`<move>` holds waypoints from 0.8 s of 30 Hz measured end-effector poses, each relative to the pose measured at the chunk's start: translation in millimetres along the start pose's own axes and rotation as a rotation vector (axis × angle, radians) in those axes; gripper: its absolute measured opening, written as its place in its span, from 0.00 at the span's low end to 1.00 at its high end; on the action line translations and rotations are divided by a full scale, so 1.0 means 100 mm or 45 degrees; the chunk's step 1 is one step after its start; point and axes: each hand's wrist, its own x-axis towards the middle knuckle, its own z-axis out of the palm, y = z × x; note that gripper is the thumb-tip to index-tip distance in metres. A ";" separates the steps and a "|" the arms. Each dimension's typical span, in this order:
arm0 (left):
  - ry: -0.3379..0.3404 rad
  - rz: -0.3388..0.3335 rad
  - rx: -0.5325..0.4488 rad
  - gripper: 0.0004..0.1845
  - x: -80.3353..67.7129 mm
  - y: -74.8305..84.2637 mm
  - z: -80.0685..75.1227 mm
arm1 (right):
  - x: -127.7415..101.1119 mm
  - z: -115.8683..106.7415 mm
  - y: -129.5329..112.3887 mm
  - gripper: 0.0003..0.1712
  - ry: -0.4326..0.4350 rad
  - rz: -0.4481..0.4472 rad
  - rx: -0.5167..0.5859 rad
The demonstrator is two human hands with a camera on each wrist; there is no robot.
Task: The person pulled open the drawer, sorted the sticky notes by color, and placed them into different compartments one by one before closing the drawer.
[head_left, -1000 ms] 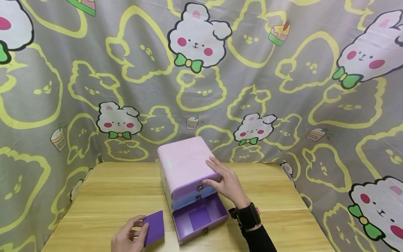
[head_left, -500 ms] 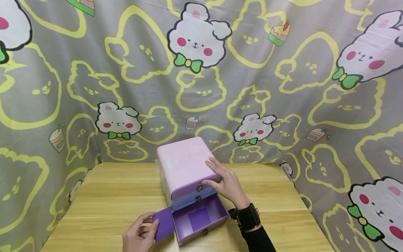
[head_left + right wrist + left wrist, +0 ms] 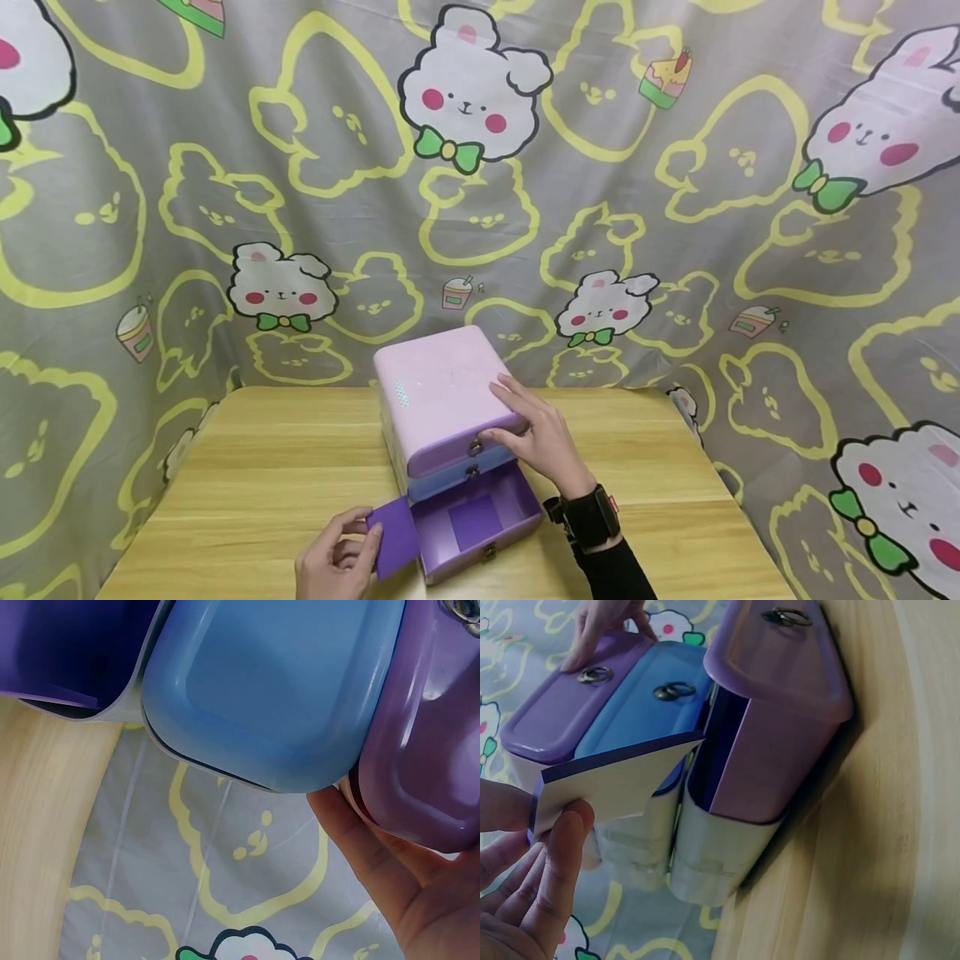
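My left hand (image 3: 333, 558) pinches a purple square card (image 3: 395, 537) between thumb and fingers; the left wrist view shows its pale underside (image 3: 611, 784). The card is beside the left wall of a pulled-out bottom drawer (image 3: 517, 535), and whether they touch I cannot tell. Inside that drawer lies another purple square (image 3: 476, 521). The drawer belongs to a pink-topped drawer box (image 3: 442, 375). At the box's upper right front corner my right hand (image 3: 543, 446) holds on, thumb at the front and a finger on top.
Above the pulled-out drawer, a blue drawer (image 3: 277, 690) and a purple top drawer (image 3: 577, 697) are pushed in, each with a metal ring pull. The box stands on a wooden table (image 3: 300, 450). A patterned grey curtain (image 3: 360, 225) surrounds the back and sides.
My left hand has carried the purple card rightward to the drawer's left side, slowing over the last half second. The right hand and the box have stayed in place.
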 end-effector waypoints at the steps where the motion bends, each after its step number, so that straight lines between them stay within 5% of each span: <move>1: 0.003 -0.008 -0.008 0.17 -0.01 0.00 0.00 | -0.01 0.01 0.00 0.43 0.002 -0.003 -0.001; 10: 0.017 0.056 -0.025 0.17 -0.11 0.03 0.08 | -0.04 0.04 0.02 0.43 -0.030 0.028 0.005; 24: -0.095 -0.073 -0.074 0.16 -0.14 0.00 0.32 | 0.02 0.00 0.02 0.44 -0.009 -0.008 0.016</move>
